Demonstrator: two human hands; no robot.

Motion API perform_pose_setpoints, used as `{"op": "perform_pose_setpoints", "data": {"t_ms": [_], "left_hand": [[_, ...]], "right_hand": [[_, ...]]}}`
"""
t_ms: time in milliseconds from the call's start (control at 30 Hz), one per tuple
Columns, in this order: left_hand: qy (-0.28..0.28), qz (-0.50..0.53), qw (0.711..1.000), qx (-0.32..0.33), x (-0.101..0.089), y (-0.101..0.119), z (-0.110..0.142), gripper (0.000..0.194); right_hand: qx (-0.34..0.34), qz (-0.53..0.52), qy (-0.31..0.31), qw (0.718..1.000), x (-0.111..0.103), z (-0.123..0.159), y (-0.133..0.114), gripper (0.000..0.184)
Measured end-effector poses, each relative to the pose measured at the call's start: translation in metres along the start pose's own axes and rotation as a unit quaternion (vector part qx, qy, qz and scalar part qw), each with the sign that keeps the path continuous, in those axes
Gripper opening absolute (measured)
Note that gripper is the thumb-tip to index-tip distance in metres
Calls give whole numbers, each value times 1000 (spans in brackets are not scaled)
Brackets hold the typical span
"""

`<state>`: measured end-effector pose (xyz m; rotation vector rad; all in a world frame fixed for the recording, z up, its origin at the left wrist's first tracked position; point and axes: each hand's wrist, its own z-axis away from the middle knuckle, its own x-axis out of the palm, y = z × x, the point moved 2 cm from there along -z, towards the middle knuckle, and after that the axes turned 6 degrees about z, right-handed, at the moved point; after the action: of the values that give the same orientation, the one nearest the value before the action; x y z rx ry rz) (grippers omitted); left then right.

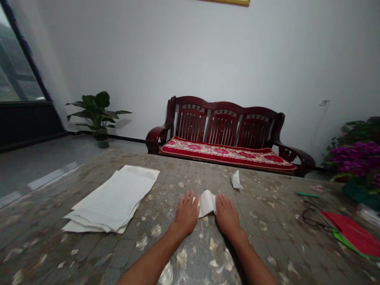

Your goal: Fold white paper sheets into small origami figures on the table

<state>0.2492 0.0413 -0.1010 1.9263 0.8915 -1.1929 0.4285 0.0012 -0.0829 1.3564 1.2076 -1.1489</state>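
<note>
A small folded piece of white paper (207, 202) lies on the patterned table (148, 237) straight in front of me. My left hand (186, 213) rests flat beside its left edge, fingers stretched out and touching the paper. My right hand (227, 213) lies flat at its right edge, fingers also extended, with the paper's corner lifting between the two hands. Neither hand grips anything.
A stack of lined white sheets (114, 200) lies to the left. Another small folded paper (236, 180) sits further back. Red and green sheets (354, 233), black scissors (311, 217) and a green pen (308, 194) are at the right. A wooden bench (225, 134) stands behind.
</note>
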Motion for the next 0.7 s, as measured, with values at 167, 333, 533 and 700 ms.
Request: {"op": "perform_pose_setpoints", "data": {"t_ms": [167,333,533,700], "left_hand": [[105,27,992,66,-24,12,5,43],[13,72,989,130,-11,42,2,45],[-50,50,997,32,22,31,-1,55],[-97,62,992,57,19,27,-2,55]], "right_hand": [[-14,-28,-27,999,5,-4,7,56],[-10,-49,-13,999,10,-2,13,60],[13,-106,8,994,2,3,13,54],[-22,-330,39,943,1,-8,-38,60]]}}
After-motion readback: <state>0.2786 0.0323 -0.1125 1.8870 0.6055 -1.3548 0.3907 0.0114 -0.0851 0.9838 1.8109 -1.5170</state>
